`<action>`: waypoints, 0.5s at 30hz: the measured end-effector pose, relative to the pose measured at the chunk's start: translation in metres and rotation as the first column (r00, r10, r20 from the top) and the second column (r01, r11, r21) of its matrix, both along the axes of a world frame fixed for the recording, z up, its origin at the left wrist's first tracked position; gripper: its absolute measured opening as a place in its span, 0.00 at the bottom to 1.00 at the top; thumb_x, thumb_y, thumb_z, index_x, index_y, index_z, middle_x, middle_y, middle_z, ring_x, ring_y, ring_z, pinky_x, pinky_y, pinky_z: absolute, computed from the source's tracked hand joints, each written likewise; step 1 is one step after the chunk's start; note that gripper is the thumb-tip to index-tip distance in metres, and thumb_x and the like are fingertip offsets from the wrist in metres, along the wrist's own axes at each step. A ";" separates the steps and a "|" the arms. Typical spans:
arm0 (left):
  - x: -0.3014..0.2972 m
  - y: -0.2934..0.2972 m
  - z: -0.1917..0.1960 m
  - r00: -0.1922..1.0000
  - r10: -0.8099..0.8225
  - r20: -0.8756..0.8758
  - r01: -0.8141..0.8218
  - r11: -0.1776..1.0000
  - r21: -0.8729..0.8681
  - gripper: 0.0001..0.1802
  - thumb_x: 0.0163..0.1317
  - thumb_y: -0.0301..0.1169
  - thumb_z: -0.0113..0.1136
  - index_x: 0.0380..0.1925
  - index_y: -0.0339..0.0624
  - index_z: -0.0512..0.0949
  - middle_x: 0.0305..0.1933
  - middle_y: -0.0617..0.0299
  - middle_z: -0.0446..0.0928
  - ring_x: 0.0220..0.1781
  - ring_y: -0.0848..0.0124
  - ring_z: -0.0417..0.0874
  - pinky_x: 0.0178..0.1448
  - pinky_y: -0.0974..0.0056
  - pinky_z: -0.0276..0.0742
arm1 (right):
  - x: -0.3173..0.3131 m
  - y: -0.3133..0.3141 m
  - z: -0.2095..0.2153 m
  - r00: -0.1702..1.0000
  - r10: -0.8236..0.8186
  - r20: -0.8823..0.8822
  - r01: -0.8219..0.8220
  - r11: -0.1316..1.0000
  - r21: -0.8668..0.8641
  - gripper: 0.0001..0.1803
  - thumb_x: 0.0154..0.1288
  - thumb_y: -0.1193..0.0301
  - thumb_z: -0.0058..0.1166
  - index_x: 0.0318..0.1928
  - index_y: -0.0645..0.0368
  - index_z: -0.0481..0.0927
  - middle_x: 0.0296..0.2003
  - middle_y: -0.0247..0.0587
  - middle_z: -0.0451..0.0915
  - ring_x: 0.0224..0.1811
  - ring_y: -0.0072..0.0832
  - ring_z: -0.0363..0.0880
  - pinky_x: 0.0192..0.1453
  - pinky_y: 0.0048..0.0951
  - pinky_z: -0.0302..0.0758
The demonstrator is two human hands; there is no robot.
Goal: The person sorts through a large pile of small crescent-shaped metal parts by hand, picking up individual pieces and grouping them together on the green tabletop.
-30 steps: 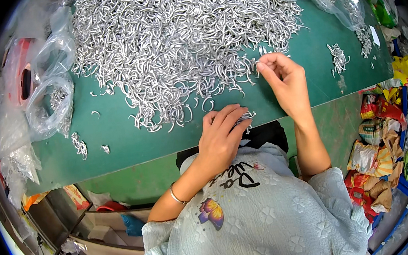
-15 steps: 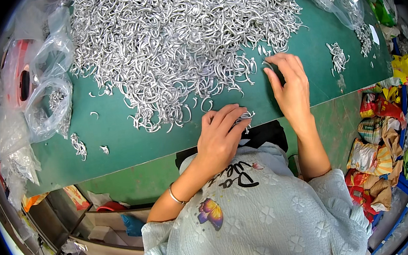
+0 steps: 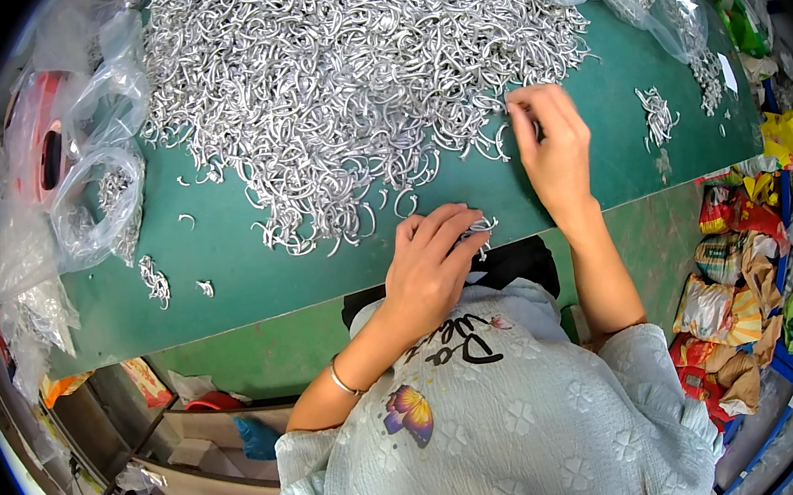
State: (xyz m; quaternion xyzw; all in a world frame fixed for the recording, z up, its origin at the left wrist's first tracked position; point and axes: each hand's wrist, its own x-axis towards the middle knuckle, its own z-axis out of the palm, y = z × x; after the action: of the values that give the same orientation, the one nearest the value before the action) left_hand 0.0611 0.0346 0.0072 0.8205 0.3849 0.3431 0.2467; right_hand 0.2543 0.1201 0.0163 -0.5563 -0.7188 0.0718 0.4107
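A large heap of curved silver metal pieces [image 3: 340, 79] spreads over the green table [image 3: 237, 288]. At the near edge my left hand [image 3: 428, 256] is curled around a few curved metal pieces [image 3: 480, 231], whose ends stick out beside its fingers. My right hand [image 3: 555, 149] is at the right border of the heap, thumb and fingertips drawn together against the outermost pieces. Whatever lies between those fingertips is too small and hidden to make out.
Clear plastic bags [image 3: 98, 211] with metal pieces and a red object lie on the left; another bag [image 3: 646, 4] is at the back right. Small clusters [image 3: 658, 116] [image 3: 155, 283] rest on both sides. Shelves with colourful packages [image 3: 726, 300] stand at the right.
My right hand has shifted slightly up and left, and its fingers have closed together at the heap's edge. My left hand stays in place around its pieces.
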 end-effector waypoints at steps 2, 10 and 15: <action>0.000 0.000 0.000 1.000 0.003 -0.002 -0.003 1.000 -0.003 0.19 0.46 0.17 0.63 0.41 0.42 0.81 0.53 0.60 0.78 0.58 0.59 0.77 0.53 0.55 0.66 | -0.003 -0.001 0.009 0.999 -0.003 0.036 0.002 0.999 0.032 0.10 0.54 0.76 0.66 0.38 0.61 0.80 0.37 0.43 0.79 0.41 0.42 0.77 0.45 0.38 0.73; 0.000 0.000 -0.001 1.000 -0.001 -0.004 0.001 1.000 0.000 0.20 0.45 0.18 0.64 0.42 0.42 0.81 0.53 0.60 0.78 0.58 0.59 0.77 0.54 0.55 0.67 | -0.002 0.002 0.005 0.974 0.148 0.170 -0.142 0.989 -0.046 0.14 0.52 0.75 0.67 0.41 0.60 0.81 0.39 0.41 0.78 0.43 0.38 0.76 0.47 0.36 0.69; 0.000 0.000 -0.001 1.000 -0.008 0.000 0.008 1.000 -0.011 0.20 0.45 0.17 0.64 0.42 0.42 0.81 0.53 0.60 0.78 0.58 0.59 0.77 0.54 0.55 0.67 | 0.014 0.005 0.008 0.980 -0.065 -0.189 0.024 0.978 -0.209 0.07 0.60 0.79 0.63 0.39 0.65 0.81 0.32 0.38 0.80 0.28 0.22 0.75 0.33 0.24 0.72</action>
State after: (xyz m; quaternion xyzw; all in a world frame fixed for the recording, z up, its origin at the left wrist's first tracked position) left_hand 0.0614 0.0347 0.0066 0.8206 0.3836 0.3400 0.2527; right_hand 0.2679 0.1249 0.0240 -0.6020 -0.6511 0.1907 0.4210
